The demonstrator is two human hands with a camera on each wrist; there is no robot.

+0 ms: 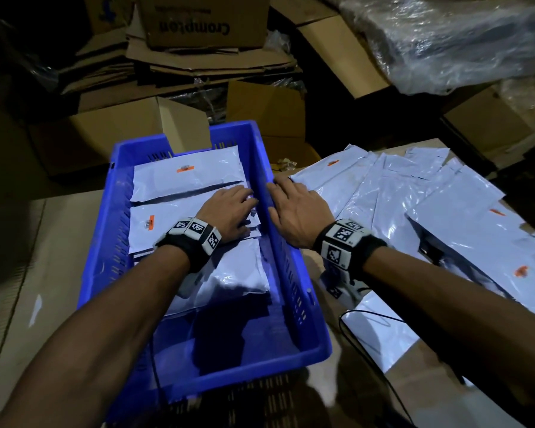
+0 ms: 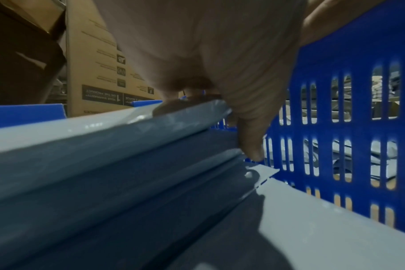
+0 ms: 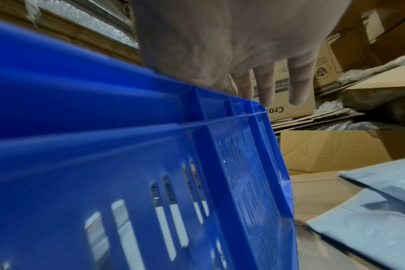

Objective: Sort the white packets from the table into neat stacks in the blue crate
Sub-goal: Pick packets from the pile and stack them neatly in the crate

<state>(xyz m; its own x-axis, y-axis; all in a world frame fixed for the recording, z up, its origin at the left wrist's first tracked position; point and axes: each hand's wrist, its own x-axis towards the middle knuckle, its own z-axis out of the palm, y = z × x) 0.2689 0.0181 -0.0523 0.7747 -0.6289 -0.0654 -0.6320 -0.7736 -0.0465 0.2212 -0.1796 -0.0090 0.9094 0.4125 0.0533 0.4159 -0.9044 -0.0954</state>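
Inside the blue crate (image 1: pixel 179 359), white packets are laid in overlapping stacks: one stack (image 1: pixel 187 177) at the far end with an orange label, a second stack (image 1: pixel 159 225) at the middle with an orange label and barcode, and a nearer packet (image 1: pixel 229 282) partly under the left forearm. The near end of the crate floor is bare. The left hand (image 1: pixel 229 213) is placed flat on the middle stack, fingers spread toward the right wall. From the left wrist view, the left hand (image 2: pixel 210 60) is seen with the thumb (image 2: pixel 250 144) pointed down beside the packet edge (image 2: pixel 127 138), close to the slotted crate wall (image 2: pixel 358 113); whether a packet is pinched cannot be told.

The right hand (image 1: pixel 297 211) is rested on the crate's right rim (image 1: pixel 261 168), fingers straight and nothing gripped. In the right wrist view, the right hand (image 3: pixel 231 42) is shown over the rim (image 3: pixel 118 91), with its fingers (image 3: pixel 264 85) extended past it.

To the right of the crate, many loose packets (image 1: pixel 414 205) are spread, overlapping, across the cardboard-covered table (image 1: pixel 19 251); these packets (image 3: pixel 370 224) are also visible from the right wrist. Marker-printed bands (image 1: pixel 342 240) are worn on both wrists. Behind the table, cardboard boxes (image 1: pixel 204 23) and flattened cartons are piled, and plastic wrap (image 1: pixel 464 38) is seen at top right.
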